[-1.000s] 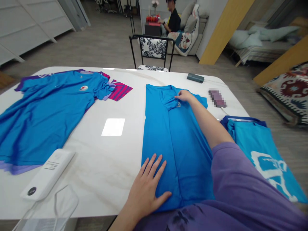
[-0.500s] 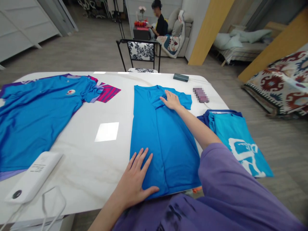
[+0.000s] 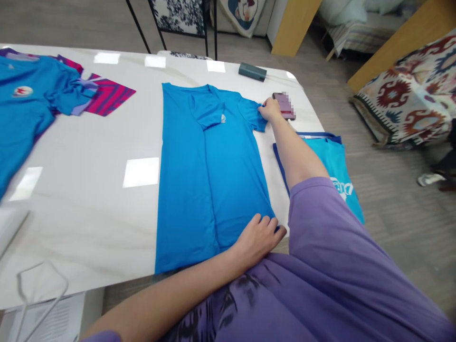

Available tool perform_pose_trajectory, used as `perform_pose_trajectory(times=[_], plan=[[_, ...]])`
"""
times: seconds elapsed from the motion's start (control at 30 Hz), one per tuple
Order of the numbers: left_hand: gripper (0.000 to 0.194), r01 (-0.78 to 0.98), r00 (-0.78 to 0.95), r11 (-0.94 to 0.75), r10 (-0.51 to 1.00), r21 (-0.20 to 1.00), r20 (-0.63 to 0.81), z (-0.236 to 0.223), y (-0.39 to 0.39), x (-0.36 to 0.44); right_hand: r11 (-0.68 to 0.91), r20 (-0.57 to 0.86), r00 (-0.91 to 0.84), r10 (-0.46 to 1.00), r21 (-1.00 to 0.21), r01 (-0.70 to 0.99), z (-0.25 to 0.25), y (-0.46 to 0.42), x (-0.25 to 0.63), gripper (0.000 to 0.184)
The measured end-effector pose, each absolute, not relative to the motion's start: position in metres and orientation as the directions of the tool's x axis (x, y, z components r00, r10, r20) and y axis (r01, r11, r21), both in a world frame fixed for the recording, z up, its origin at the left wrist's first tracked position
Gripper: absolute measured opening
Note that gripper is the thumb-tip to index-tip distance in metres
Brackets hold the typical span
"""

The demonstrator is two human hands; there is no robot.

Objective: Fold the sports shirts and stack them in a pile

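A bright blue T-shirt point(image 3: 199, 161) lies flat on the white table point(image 3: 89, 199), its left side folded in over the middle. My left hand point(image 3: 258, 235) is closed on the shirt's bottom right corner at the near table edge. My right hand point(image 3: 270, 109) reaches far out and pinches the tip of the right sleeve. My purple sleeve fills the lower right of the view.
Another blue jersey point(image 3: 21, 104) with a pink striped garment point(image 3: 107, 97) lies at the far left. A turquoise printed shirt point(image 3: 333, 166) hangs off the right edge. A phone point(image 3: 284, 104) and a dark case point(image 3: 252, 71) lie beyond the sleeve. A chair point(image 3: 178, 19) stands behind; a wire hanger point(image 3: 42, 285) is near left.
My left hand slid from the shirt's bottom left to its bottom right corner and closed on it. My right hand moved from the chest out to the right sleeve. My head tilted down.
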State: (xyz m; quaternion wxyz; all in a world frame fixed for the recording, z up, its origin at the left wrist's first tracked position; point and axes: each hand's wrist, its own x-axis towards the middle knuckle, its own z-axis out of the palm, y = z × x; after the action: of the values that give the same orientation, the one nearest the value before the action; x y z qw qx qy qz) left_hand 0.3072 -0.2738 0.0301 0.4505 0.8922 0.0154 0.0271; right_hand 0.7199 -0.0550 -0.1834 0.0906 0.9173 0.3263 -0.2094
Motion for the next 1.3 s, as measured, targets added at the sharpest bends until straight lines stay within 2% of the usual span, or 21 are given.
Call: perform_pose_trajectory(times=[0.13, 0.27, 0.37, 0.53, 0.67, 0.77, 0.9, 1.03, 1.07, 1.1, 1.17, 1.23, 1.3], plan=[[0.009, 0.060, 0.997, -0.567, 0.068, 0.822, -0.026, 0.033, -0.276, 0.301, -0.760, -0.420, 0.665, 0.617, -0.101, 0.642, -0.176, -0.047, 0.722, 0.027], [0.011, 0.137, 0.990, -0.459, 0.083, 0.878, -0.111, 0.042, -0.263, 0.292, -0.747, -0.415, 0.649, 0.637, -0.123, 0.654, -0.155, -0.038, 0.707, 0.031], [0.008, 0.188, 0.975, -0.356, 0.177, 0.916, -0.131, 0.049, -0.249, 0.281, -0.712, -0.409, 0.617, 0.672, -0.128, 0.691, -0.140, -0.020, 0.692, 0.035], [0.042, 0.230, 0.909, -0.135, 0.384, 0.964, -0.163, 0.051, -0.215, 0.242, -0.638, -0.406, 0.560, 0.722, -0.078, 0.766, -0.130, 0.042, 0.658, 0.032], [0.033, 0.189, 0.848, 0.022, 0.500, 0.982, -0.174, 0.049, -0.185, 0.194, -0.559, -0.472, 0.482, 0.738, -0.029, 0.829, -0.140, 0.105, 0.611, 0.034], [0.026, 0.188, 0.803, 0.120, 0.553, 0.975, -0.223, 0.046, -0.172, 0.156, -0.515, -0.496, 0.406, 0.768, -0.101, 0.851, -0.161, 0.144, 0.564, 0.037], [0.021, 0.239, 0.773, 0.212, 0.548, 0.948, -0.318, 0.035, -0.174, 0.117, -0.489, -0.533, 0.347, 0.771, -0.148, 0.860, -0.201, 0.174, 0.492, 0.042], [0.023, 0.388, 0.807, 0.188, 0.404, 0.902, -0.431, 0.024, -0.179, 0.087, -0.538, -0.676, 0.262, 0.689, -0.236, 0.809, -0.236, 0.176, 0.441, 0.078], [0.022, 0.418, 0.811, 0.165, 0.375, 0.893, -0.449, 0.021, -0.178, 0.082, -0.550, -0.690, 0.249, 0.679, -0.255, 0.795, -0.241, 0.172, 0.436, 0.082], [0.019, 0.435, 0.811, 0.133, 0.371, 0.891, -0.452, 0.018, -0.176, 0.078, -0.544, -0.681, 0.245, 0.690, -0.265, 0.796, -0.243, 0.167, 0.435, 0.080], [0.017, 0.428, 0.806, 0.041, 0.434, 0.903, -0.402, 0.011, -0.169, 0.075, -0.476, -0.618, 0.245, 0.747, -0.240, 0.846, -0.240, 0.151, 0.441, 0.063], [0.021, 0.392, 0.803, -0.105, 0.524, 0.914, -0.284, 0.001, -0.164, 0.078, -0.395, -0.576, 0.234, 0.783, -0.170, 0.903, -0.232, 0.128, 0.449, 0.048], [0.034, 0.355, 0.817, -0.265, 0.554, 0.897, -0.160, -0.012, -0.162, 0.083, -0.360, -0.590, 0.231, 0.774, -0.110, 0.927, -0.222, 0.100, 0.450, 0.043]])
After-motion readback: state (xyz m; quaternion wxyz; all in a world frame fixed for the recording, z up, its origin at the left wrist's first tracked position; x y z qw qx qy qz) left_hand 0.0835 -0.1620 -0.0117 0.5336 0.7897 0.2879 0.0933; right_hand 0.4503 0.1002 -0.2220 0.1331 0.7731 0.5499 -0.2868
